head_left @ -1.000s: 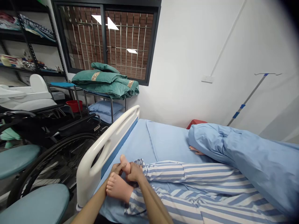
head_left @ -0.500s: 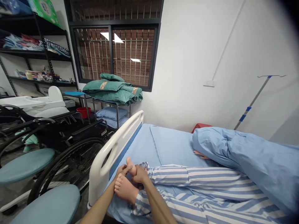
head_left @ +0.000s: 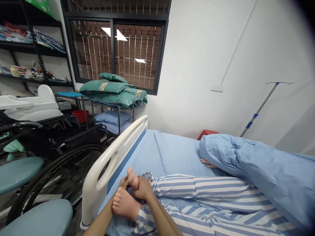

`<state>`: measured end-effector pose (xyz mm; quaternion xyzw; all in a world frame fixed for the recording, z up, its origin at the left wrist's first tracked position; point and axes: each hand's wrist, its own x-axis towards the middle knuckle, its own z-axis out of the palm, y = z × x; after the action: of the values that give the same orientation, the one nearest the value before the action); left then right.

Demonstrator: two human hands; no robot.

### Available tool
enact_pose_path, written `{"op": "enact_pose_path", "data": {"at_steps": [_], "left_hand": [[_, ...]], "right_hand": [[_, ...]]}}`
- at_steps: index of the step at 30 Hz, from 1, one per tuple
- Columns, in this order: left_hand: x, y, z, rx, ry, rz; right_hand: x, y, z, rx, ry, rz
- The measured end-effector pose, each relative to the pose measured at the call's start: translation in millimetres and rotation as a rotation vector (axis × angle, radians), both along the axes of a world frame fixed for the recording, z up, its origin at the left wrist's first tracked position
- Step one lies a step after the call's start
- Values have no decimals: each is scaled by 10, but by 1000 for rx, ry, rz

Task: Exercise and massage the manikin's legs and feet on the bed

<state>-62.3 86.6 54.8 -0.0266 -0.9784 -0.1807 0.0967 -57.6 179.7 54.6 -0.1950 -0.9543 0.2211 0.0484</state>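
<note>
Two bare feet of a figure lying on the bed show at the foot end, below blue-and-white striped trousers (head_left: 177,184). My left hand (head_left: 125,182) grips the far foot (head_left: 132,178) on its sole side, near the toes, its thumb over the front. Around the same foot's instep and ankle, my right hand (head_left: 143,188) is closed. The near foot (head_left: 126,205) rests in front, between my forearms, toes up, partly covering my left hand. Some of my fingers are hidden behind the feet.
A white bed end board (head_left: 98,173) stands just left of the feet. Beyond it are a wheelchair (head_left: 81,154) and teal stools (head_left: 41,218). A blue quilt (head_left: 258,164) covers the figure's upper part, with a hand (head_left: 208,163) peeking out. A drip pole (head_left: 261,105) stands behind.
The view has shifted slightly, so the bed and feet appear a little further left. Both my hands keep hold of the far foot.
</note>
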Motion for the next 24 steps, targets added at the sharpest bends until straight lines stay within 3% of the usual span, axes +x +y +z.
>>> {"op": "enact_pose_path", "data": {"at_steps": [2,3,7,13,19,24], "left_hand": [[55,86,47,-67,71,264],[71,113,67,-87,96,319],[57,125,97,-66,124,317],[25,130,100,103,245,411],[65,113,107,-24,267,367],[69,96,108,24,259,358]], "right_hand": [[-10,9,-35,11,1,0],[-14,12,-46,12,1,1],[-25,18,-52,9,-11,4],[-24,11,-19,3,-25,-4],[-18,-15,29,1,-28,0],[-25,-17,28,-4,-30,4]]}}
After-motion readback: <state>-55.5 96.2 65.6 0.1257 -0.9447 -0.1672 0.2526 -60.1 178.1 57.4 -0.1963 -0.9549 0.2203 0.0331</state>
